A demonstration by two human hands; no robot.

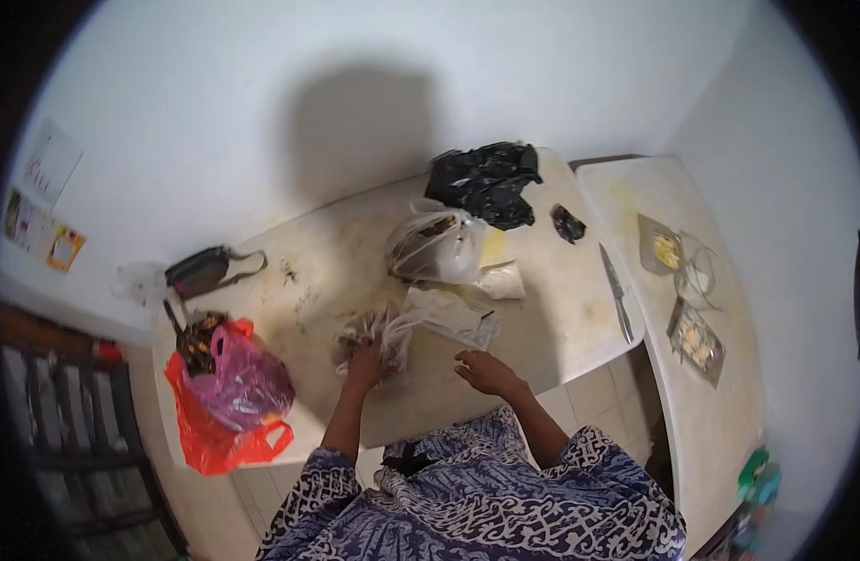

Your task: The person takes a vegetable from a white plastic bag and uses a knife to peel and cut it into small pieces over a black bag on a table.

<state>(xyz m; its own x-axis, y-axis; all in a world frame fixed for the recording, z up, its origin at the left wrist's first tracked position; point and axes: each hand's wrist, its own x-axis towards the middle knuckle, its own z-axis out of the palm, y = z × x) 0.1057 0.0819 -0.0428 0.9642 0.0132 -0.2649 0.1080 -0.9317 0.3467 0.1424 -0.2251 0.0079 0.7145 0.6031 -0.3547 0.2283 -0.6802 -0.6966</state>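
My left hand (364, 361) is closed on a clear plastic bag (390, 348) with brown contents that I cannot make out, on the white table (561, 323). Its fingertips are partly lost against the bag. To the right, my right hand (487, 373) is over the table's near edge, its fingers loosely bent and apart, with nothing in them. Beyond the hands lies a flat clear packet (453, 316) with pale contents. A small white packet (502, 280) is next to it. Farther back sits a full translucent plastic bag (439, 248).
Red (201, 435) and purple (248, 379) plastic bags stand at the left, near a dark pouch (201, 271). A black plastic bag (486, 182) lies at the back. A knife (617, 294) rests near the right edge. A side table holds trays of pale pieces (666, 251) (699, 346).
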